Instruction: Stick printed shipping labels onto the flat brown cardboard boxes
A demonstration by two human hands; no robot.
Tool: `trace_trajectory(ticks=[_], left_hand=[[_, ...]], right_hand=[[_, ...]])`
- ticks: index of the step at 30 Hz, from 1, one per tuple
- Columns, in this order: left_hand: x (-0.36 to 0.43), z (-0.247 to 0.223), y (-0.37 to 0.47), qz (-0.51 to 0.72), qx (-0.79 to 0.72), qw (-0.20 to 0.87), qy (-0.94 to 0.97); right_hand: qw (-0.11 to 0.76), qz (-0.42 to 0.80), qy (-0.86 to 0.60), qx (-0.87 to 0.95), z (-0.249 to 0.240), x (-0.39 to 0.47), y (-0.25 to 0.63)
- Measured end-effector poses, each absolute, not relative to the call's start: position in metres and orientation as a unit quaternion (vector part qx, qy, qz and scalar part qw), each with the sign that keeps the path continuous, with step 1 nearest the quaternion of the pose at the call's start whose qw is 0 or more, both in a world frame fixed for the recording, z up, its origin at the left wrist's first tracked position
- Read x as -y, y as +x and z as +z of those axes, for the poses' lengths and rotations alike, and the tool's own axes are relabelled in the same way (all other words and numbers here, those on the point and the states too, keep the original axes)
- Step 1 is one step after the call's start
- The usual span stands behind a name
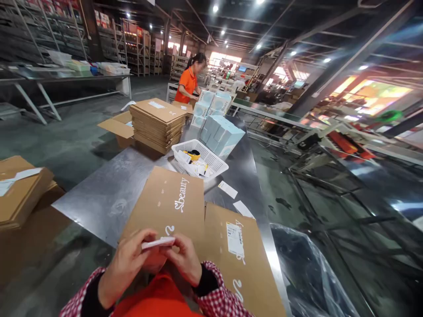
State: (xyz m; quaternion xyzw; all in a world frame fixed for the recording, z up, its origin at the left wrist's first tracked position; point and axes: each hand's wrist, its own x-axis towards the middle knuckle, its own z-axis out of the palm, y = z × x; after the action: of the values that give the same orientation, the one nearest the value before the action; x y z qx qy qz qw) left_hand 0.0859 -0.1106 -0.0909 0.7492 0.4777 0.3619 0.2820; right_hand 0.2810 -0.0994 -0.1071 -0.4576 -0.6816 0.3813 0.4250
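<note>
Close to my body, a thin white wad of paper labels is pinched between both hands, seen nearly edge-on. My left hand grips its left end, and my right hand has fingers and thumb closed on the right end. Just beyond them lies a flat cardboard box printed "beauty". A second cardboard box lies to its right, with a white label stuck on its top. Two loose white labels rest on the metal table past that box.
On the metal table stands a white plastic basket holding a yellow tape roll. Behind it are light-blue boxes and a stack of flat cartons. More cartons sit at left. A co-worker in orange stands at the far end.
</note>
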Motion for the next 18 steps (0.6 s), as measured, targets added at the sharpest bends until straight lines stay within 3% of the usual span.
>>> trace_trajectory(ticks=[6, 12, 18], left_hand=[[0.101, -0.109, 0.090, 0.408, -0.483, 0.318, 0.706], [0.083, -0.117, 0.095, 0.397, -0.528, 0.241, 0.711], [0.062, -0.159, 0.063, 0.326, -0.441, 0.224, 0.806]], right_hand=[[0.452, 0.321, -0.438, 0.707, -0.092, 0.095, 0.279], [0.486, 0.315, -0.456, 0.676, -0.114, 0.090, 0.268], [0.574, 0.271, -0.596, 0.491, -0.110, 0.007, 0.318]])
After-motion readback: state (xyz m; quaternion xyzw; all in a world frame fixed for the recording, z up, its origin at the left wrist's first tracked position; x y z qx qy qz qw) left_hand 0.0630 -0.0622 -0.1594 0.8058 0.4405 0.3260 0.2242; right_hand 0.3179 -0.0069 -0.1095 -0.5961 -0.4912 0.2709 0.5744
